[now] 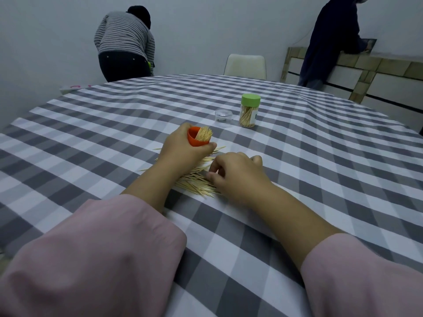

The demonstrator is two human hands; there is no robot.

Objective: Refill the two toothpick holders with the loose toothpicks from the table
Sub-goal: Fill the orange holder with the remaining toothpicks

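Now, orange holder [197, 140] in left fingers [211, 146], toothpicks [196, 183] under right fingers [211, 177]

A single head-worn camera gave the only view, so no part of the scene was shared with another. It looked forward and down from the wearer's seat at the near edge of the table [297, 156], with a wide-angle lens that bowed the far table edge. The pink sleeves [91, 259] filled the near corners, very close to the lens. The left hand [183, 148] and right hand [238, 172] sat near the frame's centre, at arm's reach. Beyond the table the view reached a white chair [245, 66] and the far wall [206, 24].
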